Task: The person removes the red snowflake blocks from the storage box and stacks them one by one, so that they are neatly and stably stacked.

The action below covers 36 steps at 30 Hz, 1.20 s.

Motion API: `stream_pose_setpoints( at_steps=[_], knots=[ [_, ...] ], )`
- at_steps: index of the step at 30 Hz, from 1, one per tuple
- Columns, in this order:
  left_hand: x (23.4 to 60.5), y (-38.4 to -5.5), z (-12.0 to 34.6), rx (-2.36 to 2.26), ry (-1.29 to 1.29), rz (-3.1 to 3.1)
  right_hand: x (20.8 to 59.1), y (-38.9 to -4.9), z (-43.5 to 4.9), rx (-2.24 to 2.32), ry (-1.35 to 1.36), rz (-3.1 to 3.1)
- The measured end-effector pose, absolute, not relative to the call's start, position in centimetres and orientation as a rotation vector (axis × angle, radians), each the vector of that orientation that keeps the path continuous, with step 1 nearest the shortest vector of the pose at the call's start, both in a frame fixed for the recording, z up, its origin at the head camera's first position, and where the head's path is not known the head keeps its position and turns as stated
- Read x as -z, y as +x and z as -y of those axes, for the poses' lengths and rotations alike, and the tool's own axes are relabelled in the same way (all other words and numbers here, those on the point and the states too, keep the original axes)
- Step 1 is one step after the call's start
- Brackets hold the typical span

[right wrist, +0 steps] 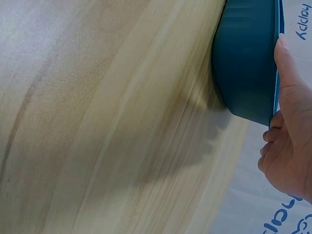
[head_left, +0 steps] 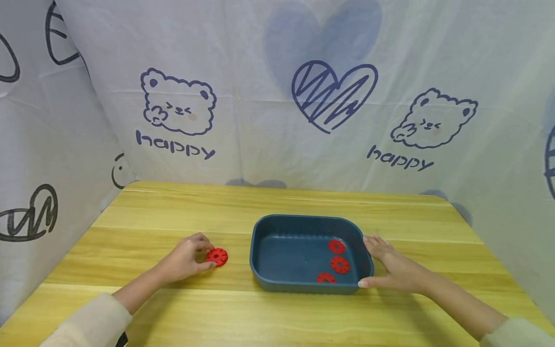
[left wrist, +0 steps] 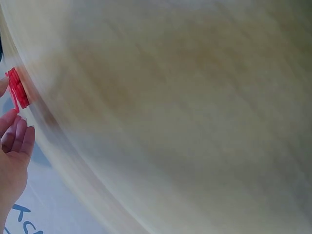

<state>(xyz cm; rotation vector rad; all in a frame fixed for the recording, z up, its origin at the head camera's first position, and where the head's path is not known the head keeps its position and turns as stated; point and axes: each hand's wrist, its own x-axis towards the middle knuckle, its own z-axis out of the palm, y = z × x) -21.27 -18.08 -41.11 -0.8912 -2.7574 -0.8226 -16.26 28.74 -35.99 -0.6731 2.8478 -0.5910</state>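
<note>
On the left of the table, my left hand [head_left: 191,258] pinches a red notched plastic disc [left wrist: 13,92] between thumb and finger. The left wrist view shows it tilted against a small stack of red discs [left wrist: 20,90]; in the head view these overlap as one red disc [head_left: 217,257]. To the right, a dark blue rectangular tub [head_left: 303,288] holds three similar red discs [head_left: 340,264] at its right side. My right hand [head_left: 392,267] holds the tub's right end, thumb at the near corner and fingers on the rim farther back.
The wooden table [head_left: 173,313] runs back to a white cloth [head_left: 256,144] printed with bears, hearts and lettering. More printed cloth hangs at the left and right. The tub's raised walls stand between the two hands.
</note>
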Motion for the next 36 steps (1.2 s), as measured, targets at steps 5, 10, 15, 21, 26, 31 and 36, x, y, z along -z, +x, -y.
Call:
stream_pose_setpoints(
  at_steps=[5, 10, 15, 21, 26, 31, 36],
  knots=[
    [41.3, -21.4, 18.1, 0.832, -0.905, 2.766, 36.0, -16.3, -28.8, 0.593, -0.683, -2.848],
    [41.4, -21.4, 18.1, 0.841, -0.907, 2.773, 36.1, -16.3, -28.8, 0.611, -0.668, -2.839],
    [41.4, -21.4, 18.0, 0.837, -0.914, 2.77, 36.2, -16.3, -28.7, 0.621, -0.654, -2.837],
    [41.3, -21.3, 18.0, 0.835, -0.917, 2.763, 36.2, -16.2, -28.7, 0.622, -0.652, -2.84],
    [41.4, -21.3, 18.2, 0.817, -0.874, 2.775, 36.2, -16.2, -28.7, 0.627, -0.654, -2.836],
    [41.5, -21.3, 18.7, 0.814, -0.845, 2.8, 36.1, -16.2, -28.8, 0.62, -0.658, -2.834],
    [41.3, -21.3, 19.0, 0.809, -0.855, 2.808, 36.1, -16.2, -28.8, 0.607, -0.668, -2.844]
  ],
)
